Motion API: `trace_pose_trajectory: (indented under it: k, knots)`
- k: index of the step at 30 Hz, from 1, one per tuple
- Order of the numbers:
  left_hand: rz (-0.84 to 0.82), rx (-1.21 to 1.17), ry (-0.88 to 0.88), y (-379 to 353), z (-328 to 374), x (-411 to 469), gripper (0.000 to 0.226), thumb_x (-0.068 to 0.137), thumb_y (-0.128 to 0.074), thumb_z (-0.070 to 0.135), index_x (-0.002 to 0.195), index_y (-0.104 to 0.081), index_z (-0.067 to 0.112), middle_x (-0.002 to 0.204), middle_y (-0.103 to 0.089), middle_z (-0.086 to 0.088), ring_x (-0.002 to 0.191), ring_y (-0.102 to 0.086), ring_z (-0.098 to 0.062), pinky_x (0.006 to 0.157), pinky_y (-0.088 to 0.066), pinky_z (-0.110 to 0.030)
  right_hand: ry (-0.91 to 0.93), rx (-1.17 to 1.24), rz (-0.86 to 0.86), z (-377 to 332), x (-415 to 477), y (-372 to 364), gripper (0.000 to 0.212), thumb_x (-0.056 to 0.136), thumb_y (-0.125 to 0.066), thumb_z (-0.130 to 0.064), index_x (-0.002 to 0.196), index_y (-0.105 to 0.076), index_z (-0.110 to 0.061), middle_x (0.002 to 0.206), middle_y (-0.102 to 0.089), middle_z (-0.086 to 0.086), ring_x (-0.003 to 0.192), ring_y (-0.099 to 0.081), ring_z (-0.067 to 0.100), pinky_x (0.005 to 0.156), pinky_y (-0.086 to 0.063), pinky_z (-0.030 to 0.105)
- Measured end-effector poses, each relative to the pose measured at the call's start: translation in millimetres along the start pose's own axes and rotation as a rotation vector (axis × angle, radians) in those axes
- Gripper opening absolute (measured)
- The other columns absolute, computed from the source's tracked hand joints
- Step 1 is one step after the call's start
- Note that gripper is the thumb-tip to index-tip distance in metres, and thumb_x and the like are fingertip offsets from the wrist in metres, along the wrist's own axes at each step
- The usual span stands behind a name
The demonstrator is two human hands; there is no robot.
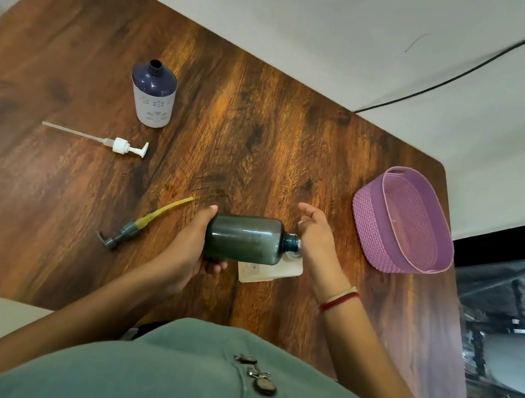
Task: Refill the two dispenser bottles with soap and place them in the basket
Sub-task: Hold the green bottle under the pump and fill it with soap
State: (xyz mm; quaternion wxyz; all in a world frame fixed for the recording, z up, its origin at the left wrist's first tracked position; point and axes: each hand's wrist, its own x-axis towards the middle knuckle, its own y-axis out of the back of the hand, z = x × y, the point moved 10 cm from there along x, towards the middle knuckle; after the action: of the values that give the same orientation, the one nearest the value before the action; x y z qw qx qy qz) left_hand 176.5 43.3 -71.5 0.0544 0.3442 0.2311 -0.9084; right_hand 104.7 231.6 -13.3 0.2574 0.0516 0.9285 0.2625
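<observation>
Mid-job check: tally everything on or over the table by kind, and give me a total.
Bottles: 2 (green bottle, dark blue bottle)
Pumps: 2 (white pump, grey pump)
Pouches: 1 (refill pouch)
Baskets: 1 (purple basket)
Total: 6

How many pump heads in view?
2. White pump lies on the table near the upright purple bottle; grey pump with a yellow tube lies left of the left hand. No others visible.

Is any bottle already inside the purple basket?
No: the basket is empty, the blue bottle stands on the table and the left hand holds the green bottle.
</observation>
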Motion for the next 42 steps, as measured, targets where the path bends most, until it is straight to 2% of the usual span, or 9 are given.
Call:
trace_pose_trajectory:
  k: [3, 8, 14, 18, 24, 26, 30, 39, 42]
  knots:
    - [0.009, -0.008, -0.009, 0.8, 1.3, 1.6, 0.037, 0.095, -0.041, 0.051, 0.092, -0.056, 0.018, 0.077, -0.064, -0.012, 0.049, -0.059, -0.014, 0.043, -0.046, -0.022, -0.019, 0.011, -0.04, 0.4, 1.9, -3.1, 0.04, 0.099, -0.03, -0.004, 0.131, -0.049, -0.019, 0.115, -0.046, 0.001, 0.078, -0.045, 0.003, 0.058, -0.038, 0.016]
    - [0.03, -0.002, 0.001, 4.2, -1.1, 2.1, 0.036, 0.094, -0.041, 0.052, 0.093, -0.055, 0.019, 0.082, -0.064, -0.013, 0.05, -0.059, -0.014, 0.044, -0.046, -0.022, 0.053, -0.003, 0.045, -1.3, -0.9, 0.1, 0.045, 0.095, -0.03, 0.003, 0.131, -0.05, -0.017, 0.128, -0.044, 0.008, 0.106, -0.046, 0.015, 0.088, -0.044, 0.029]
    - [0.039, -0.036, -0.003, 2.9, -0.7, 3.8, 0.035, 0.094, -0.043, 0.051, 0.09, -0.056, 0.019, 0.075, -0.065, -0.01, 0.048, -0.06, -0.014, 0.044, -0.046, -0.021, -0.071, 0.038, -0.094, 3.2, 1.3, -9.8, 0.042, 0.099, -0.031, -0.003, 0.134, -0.049, -0.019, 0.133, -0.046, 0.009, 0.085, -0.049, 0.008, 0.064, -0.042, 0.024]
    - [0.052, -0.02, 0.015, 5.7, -4.3, 4.1, 0.035, 0.093, -0.043, 0.053, 0.092, -0.055, 0.02, 0.083, -0.065, -0.013, 0.048, -0.06, -0.014, 0.043, -0.045, -0.022, -0.021, 0.008, 0.016, 2.7, -0.3, -3.0, 0.043, 0.098, -0.029, 0.001, 0.133, -0.049, -0.014, 0.131, -0.049, 0.017, 0.102, -0.052, 0.018, 0.086, -0.047, 0.036]
    - [0.025, -0.018, -0.002, 4.9, -3.8, 5.8, 0.037, 0.093, -0.044, 0.053, 0.092, -0.057, 0.018, 0.065, -0.07, -0.006, 0.047, -0.061, -0.015, 0.042, -0.046, -0.021, -0.052, 0.118, -0.124, 3.3, -1.6, -9.9, 0.039, 0.099, -0.034, -0.006, 0.131, -0.051, -0.02, 0.14, -0.043, 0.007, 0.119, -0.043, 0.021, 0.085, -0.037, 0.029]
    - [0.021, -0.015, -0.004, 4.5, -3.9, 6.1, 0.037, 0.093, -0.043, 0.052, 0.092, -0.056, 0.018, 0.059, -0.069, -0.004, 0.047, -0.06, -0.014, 0.042, -0.045, -0.022, -0.025, 0.129, -0.079, 4.3, -0.6, -8.2, 0.042, 0.097, -0.032, -0.002, 0.13, -0.053, -0.019, 0.135, -0.046, 0.008, 0.11, -0.044, 0.016, 0.074, -0.038, 0.022]
    - [0.039, 0.001, 0.002, 5.8, -5.0, 5.1, 0.037, 0.094, -0.042, 0.051, 0.093, -0.055, 0.017, 0.077, -0.065, -0.013, 0.048, -0.059, -0.015, 0.041, -0.044, -0.021, 0.019, 0.081, 0.016, 2.4, -1.1, -4.5, 0.044, 0.096, -0.029, 0.003, 0.129, -0.052, -0.015, 0.132, -0.047, 0.013, 0.106, -0.044, 0.015, 0.072, -0.037, 0.021]
    - [0.0, -0.03, 0.015, 3.4, -6.8, 6.4, 0.038, 0.093, -0.042, 0.053, 0.096, -0.056, 0.018, 0.077, -0.067, -0.013, 0.049, -0.06, -0.017, 0.042, -0.044, -0.021, -0.029, 0.275, -0.063, -5.2, -9.3, -1.8, 0.023, 0.096, -0.052, -0.024, 0.117, -0.059, -0.017, 0.127, -0.055, 0.005, 0.103, -0.049, 0.012, 0.082, -0.04, 0.027]
    - [-0.006, -0.033, 0.018, 5.6, -7.8, 5.6, 0.037, 0.094, -0.042, 0.053, 0.097, -0.056, 0.018, 0.07, -0.07, -0.01, 0.049, -0.06, -0.017, 0.041, -0.044, -0.021, -0.035, 0.321, -0.094, -5.2, -11.5, -1.9, 0.04, 0.095, -0.05, -0.044, 0.121, -0.057, -0.014, 0.123, -0.056, 0.006, 0.108, -0.049, 0.017, 0.088, -0.041, 0.03]
